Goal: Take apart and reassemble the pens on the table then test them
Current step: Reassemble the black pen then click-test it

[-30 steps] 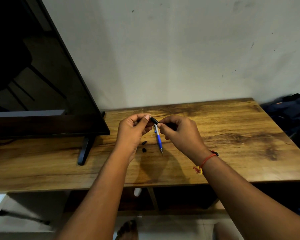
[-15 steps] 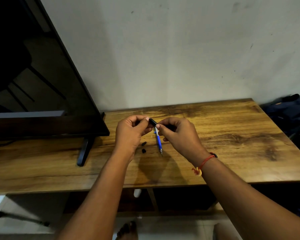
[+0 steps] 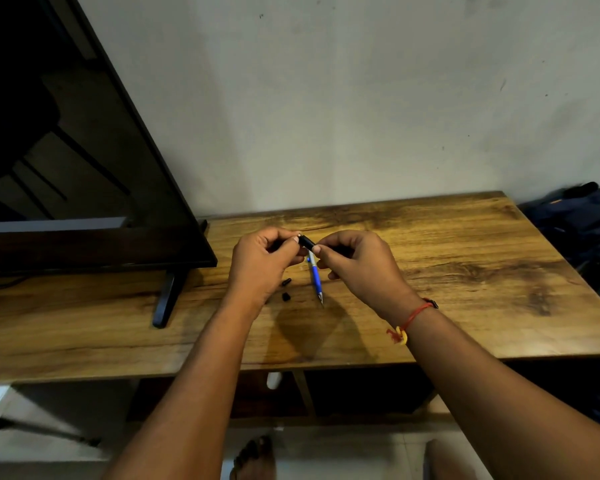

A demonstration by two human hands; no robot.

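One black pen (image 3: 306,241) between both hands (image 3: 262,263) (image 3: 364,271)

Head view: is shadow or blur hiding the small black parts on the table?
Head view: no; the black parts show sharp beside the blue pen; a dark shadow lies on the table nearer the camera; under the table is dim.

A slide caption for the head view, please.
Left hand and right hand grip a black pen over a blue pen and two black parts on the table.

Left hand (image 3: 260,263) and right hand (image 3: 362,268) meet, curled fingers (image 3: 288,247) pinching one black barrel (image 3: 307,241).
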